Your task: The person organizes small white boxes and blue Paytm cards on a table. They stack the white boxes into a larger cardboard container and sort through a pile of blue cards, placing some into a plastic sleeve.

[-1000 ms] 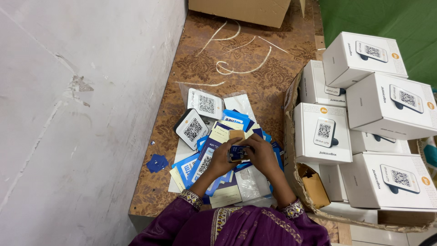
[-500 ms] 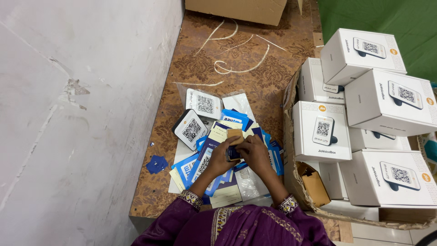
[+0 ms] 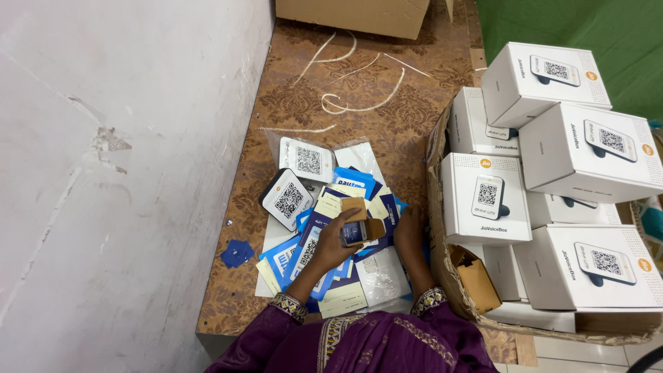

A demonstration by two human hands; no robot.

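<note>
My left hand (image 3: 330, 247) grips a small brown cardboard box (image 3: 360, 222) with its flap up and a dark item inside. My right hand (image 3: 409, 231) rests just to the right of that box, fingers down on the pile of blue and cream cards (image 3: 324, 259); I cannot tell whether it grips anything. Two small white devices with square code panels, one (image 3: 286, 199) beside the pile and another (image 3: 308, 159) behind it, lie on clear plastic bags on the brown patterned table (image 3: 359, 97). Purple sleeves with embroidered cuffs cover both wrists.
Several white product boxes (image 3: 483, 200) are stacked in a torn cardboard carton (image 3: 442, 262) at the right. A large brown carton (image 3: 352, 15) stands at the table's far end. White plastic strips (image 3: 359, 100) lie mid-table. A scuffed white wall (image 3: 103, 173) runs along the left; a blue scrap (image 3: 237, 253) lies near it.
The small brown box is lifted slightly and its flap stands open in my left hand. My right hand has moved off the box to the right, onto the cards.
</note>
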